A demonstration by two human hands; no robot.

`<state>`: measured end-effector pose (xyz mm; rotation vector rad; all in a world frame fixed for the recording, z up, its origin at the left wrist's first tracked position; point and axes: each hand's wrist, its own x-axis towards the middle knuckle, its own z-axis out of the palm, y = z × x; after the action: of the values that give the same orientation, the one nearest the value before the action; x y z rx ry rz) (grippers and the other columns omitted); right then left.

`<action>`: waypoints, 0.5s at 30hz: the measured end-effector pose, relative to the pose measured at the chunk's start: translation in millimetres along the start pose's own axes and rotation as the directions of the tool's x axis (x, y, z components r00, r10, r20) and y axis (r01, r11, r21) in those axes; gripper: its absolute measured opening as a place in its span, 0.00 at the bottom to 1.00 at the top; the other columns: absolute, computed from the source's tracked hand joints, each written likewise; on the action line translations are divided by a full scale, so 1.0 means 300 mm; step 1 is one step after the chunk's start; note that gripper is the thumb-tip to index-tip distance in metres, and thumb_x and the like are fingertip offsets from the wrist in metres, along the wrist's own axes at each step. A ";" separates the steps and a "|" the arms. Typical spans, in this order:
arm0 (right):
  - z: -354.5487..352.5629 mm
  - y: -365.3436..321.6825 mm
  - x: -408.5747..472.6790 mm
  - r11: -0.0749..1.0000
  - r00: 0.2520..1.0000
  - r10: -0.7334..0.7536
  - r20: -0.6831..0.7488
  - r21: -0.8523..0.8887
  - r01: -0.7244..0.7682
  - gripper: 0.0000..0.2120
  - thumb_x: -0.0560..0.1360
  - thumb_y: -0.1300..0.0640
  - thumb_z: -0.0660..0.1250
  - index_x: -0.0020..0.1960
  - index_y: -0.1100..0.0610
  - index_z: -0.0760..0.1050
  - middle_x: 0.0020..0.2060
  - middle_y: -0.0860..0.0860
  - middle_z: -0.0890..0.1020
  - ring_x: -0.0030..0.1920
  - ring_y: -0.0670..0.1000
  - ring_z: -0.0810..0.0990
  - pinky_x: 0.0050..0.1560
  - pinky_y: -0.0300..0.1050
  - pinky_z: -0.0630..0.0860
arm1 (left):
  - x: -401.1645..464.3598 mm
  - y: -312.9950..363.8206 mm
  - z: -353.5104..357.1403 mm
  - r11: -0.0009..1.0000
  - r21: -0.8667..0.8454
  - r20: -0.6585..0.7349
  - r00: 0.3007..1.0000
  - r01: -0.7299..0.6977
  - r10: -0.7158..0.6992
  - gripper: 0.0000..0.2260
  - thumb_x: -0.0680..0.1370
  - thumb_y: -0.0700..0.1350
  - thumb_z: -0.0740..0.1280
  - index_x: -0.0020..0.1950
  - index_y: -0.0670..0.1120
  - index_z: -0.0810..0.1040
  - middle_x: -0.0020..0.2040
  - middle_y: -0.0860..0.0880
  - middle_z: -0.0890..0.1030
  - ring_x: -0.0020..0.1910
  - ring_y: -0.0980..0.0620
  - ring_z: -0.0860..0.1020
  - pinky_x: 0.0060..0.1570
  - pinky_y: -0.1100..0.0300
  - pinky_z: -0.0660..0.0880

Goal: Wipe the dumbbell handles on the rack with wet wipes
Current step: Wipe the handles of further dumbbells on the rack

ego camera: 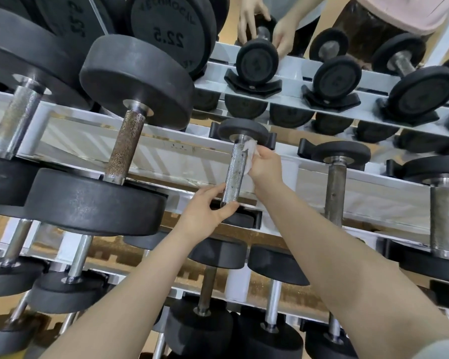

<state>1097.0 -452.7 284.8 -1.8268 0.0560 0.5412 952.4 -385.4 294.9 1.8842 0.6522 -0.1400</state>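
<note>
A: Where is the handle being wiped?

B: The knurled silver steel handle (234, 172) is seen at the middle of the white metal rack (166, 154), on the middle tier, between two black round rubber heads. The far head (243, 129) is seated in a black plastic cradle; the near head is mostly hidden under the hands.

A: How is the handle held?

B: Its lower end is gripped by the left hand (205, 211), with the fingers curled round it from the left and the thumb laid across below. A crumpled white wet wipe (249, 155) is pinched in the closed fingers of the right hand (266, 165) and is pressed against the right side of the handle, near its upper end.

A: What is seen beside it?

B: To the left, a larger black dumbbell with a rust-brown knurled handle (126, 147) is racked; to the right, a dumbbell with a dull grey handle (335, 190). Behind the rack a mirror (283, 11) is set, and the same pair of hands is reflected in it at the top, on a small dumbbell.
</note>
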 end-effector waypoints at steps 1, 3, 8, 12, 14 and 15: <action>0.000 0.012 -0.018 0.981 0.994 -0.113 -0.009 -0.161 0.111 0.11 0.77 0.62 0.58 0.47 0.65 0.78 0.39 0.57 0.79 0.43 0.54 0.75 0.46 0.48 0.71 | -0.004 -0.001 0.000 1.000 -0.007 -0.001 1.000 0.001 -0.001 0.27 0.75 0.53 0.68 0.72 0.53 0.66 0.70 0.52 0.67 0.70 0.55 0.64 0.64 0.65 0.58; -0.004 0.016 -0.047 0.853 0.937 -0.349 0.023 -0.408 0.327 0.13 0.76 0.65 0.57 0.54 0.63 0.78 0.49 0.57 0.81 0.50 0.54 0.77 0.52 0.45 0.71 | -0.009 -0.002 -0.005 1.000 -0.002 -0.013 1.000 0.007 -0.007 0.30 0.74 0.54 0.69 0.73 0.52 0.63 0.71 0.52 0.66 0.69 0.55 0.65 0.62 0.65 0.60; -0.020 0.004 -0.026 0.406 0.705 -0.573 0.418 -0.603 0.687 0.17 0.73 0.67 0.58 0.58 0.62 0.79 0.59 0.56 0.78 0.62 0.59 0.70 0.61 0.49 0.67 | -0.022 -0.014 -0.013 0.996 -0.057 -0.040 0.997 0.062 -0.064 0.38 0.70 0.55 0.72 0.75 0.49 0.56 0.66 0.51 0.70 0.61 0.58 0.68 0.56 0.65 0.64; -0.039 0.023 -0.020 0.188 0.525 -0.535 0.662 -0.513 0.838 0.12 0.64 0.73 0.70 0.42 0.59 0.84 0.44 0.54 0.84 0.53 0.69 0.74 0.51 0.56 0.72 | -0.031 -0.027 -0.016 0.995 -0.070 -0.045 0.996 0.069 -0.072 0.39 0.70 0.55 0.72 0.75 0.48 0.57 0.66 0.50 0.70 0.62 0.57 0.68 0.56 0.64 0.64; -0.050 0.008 -0.044 0.193 0.457 -0.465 0.758 -0.417 0.888 0.14 0.62 0.75 0.70 0.41 0.60 0.84 0.42 0.53 0.85 0.53 0.68 0.76 0.54 0.59 0.74 | -0.030 -0.033 -0.017 0.994 -0.074 -0.043 0.996 0.075 -0.078 0.39 0.69 0.55 0.73 0.75 0.47 0.58 0.67 0.50 0.69 0.65 0.55 0.68 0.58 0.63 0.65; -0.055 -0.006 -0.063 0.197 0.471 -0.375 0.798 -0.428 0.882 0.16 0.64 0.75 0.68 0.45 0.59 0.84 0.47 0.54 0.84 0.59 0.66 0.74 0.59 0.57 0.72 | -0.029 -0.036 -0.017 0.994 -0.077 -0.035 0.996 0.078 -0.081 0.40 0.69 0.55 0.73 0.75 0.47 0.58 0.68 0.49 0.69 0.65 0.54 0.68 0.60 0.62 0.65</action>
<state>1086.3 -471.5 297.5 -2.2178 -1.6748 0.4025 938.8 -381.3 291.4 1.7924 0.7494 -0.1290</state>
